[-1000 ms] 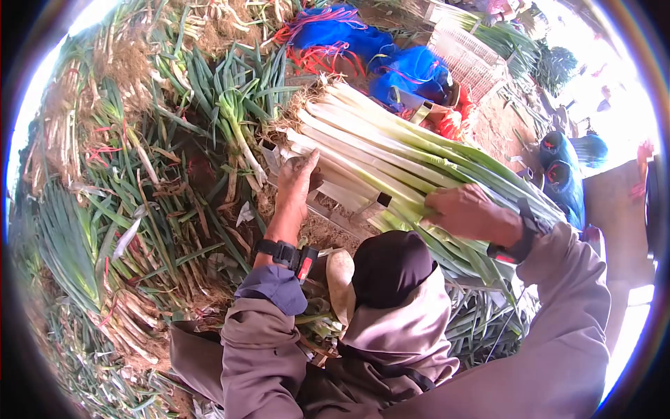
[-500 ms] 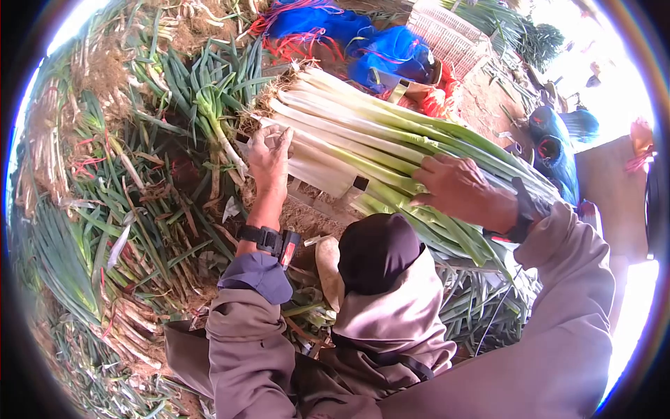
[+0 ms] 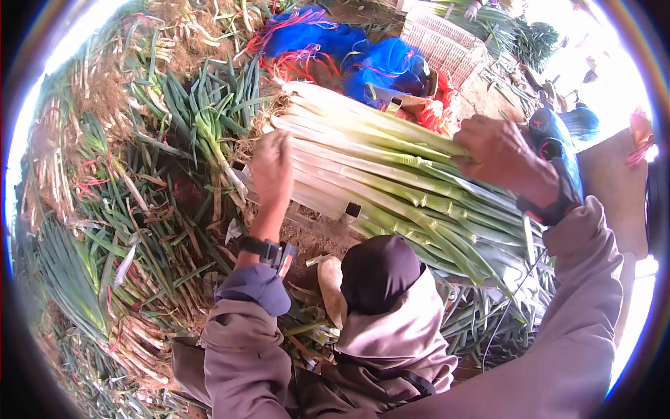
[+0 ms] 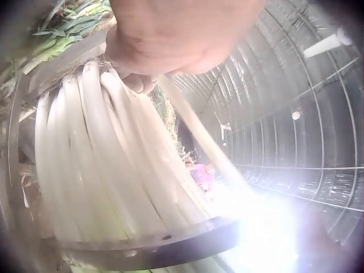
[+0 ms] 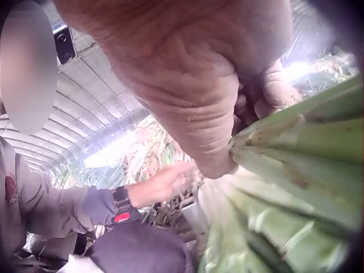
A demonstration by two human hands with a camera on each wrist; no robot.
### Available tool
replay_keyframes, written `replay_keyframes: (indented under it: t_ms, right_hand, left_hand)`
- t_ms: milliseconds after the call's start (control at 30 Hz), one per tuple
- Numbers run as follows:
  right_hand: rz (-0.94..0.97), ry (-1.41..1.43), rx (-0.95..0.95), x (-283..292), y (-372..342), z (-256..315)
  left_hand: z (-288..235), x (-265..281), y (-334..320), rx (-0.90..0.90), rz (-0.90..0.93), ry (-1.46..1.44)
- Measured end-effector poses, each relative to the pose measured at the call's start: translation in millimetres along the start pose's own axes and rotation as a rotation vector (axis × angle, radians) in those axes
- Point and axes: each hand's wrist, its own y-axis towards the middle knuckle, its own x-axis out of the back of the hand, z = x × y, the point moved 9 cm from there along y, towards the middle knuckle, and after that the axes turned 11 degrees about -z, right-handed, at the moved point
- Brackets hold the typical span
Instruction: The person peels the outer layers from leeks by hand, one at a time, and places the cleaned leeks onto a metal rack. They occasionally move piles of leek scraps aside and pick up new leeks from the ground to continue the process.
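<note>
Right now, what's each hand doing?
Left hand: fingers curled near the white leek ends; grip can't be told.
Right hand: closed on a leek's green part.

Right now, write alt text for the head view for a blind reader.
Leeks lie side by side; the right hand grips green stalk, the left hand is near the roots. Blue netting and a crate lie beyond.
</note>
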Motion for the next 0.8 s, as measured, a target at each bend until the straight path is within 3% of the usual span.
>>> replay_keyframes:
  t_ms: [100, 200, 267, 533, 600, 700, 733, 800]
  right_hand:
    - [-0.023, 0.064, -0.010, 6.2, 7.8, -26.2]
    - [0.017, 0.113, 0.011, -19.8, 5.0, -42.0]
    - [0.051, 0.118, 0.011, -36.3, 2.9, -46.9]
    - [0.020, 0.191, 0.107, -66.5, 2.1, -68.2]
    - [0.032, 0.229, 0.118, -70.6, 7.7, -72.5]
    - [0.045, 0.316, 0.089, -88.4, 8.3, -75.7]
    - [0.027, 0.351, 0.105, -94.9, 6.5, -69.7]
    - [0.172, 0.373, 0.058, -115.6, -3.3, -68.9]
  left_hand:
    - [-33.5, -54.4, 1.3, -0.321, 0.155, 0.132]
    - [-40.8, -92.5, -2.3, -0.369, 0.273, 0.238]
    - [-39.1, -112.9, -13.2, -0.598, 0.370, 0.449]
    - [-30.3, -114.8, -18.1, -0.613, 0.306, 0.409]
    - [-28.5, -120.4, -21.2, -0.671, 0.374, 0.358]
    - [-24.4, -119.7, -24.7, -0.762, 0.314, 0.385]
    - [-24.1, -119.5, -22.5, -0.691, 0.349, 0.397]
    - [-31.3, -116.6, -21.4, -0.648, 0.334, 0.384]
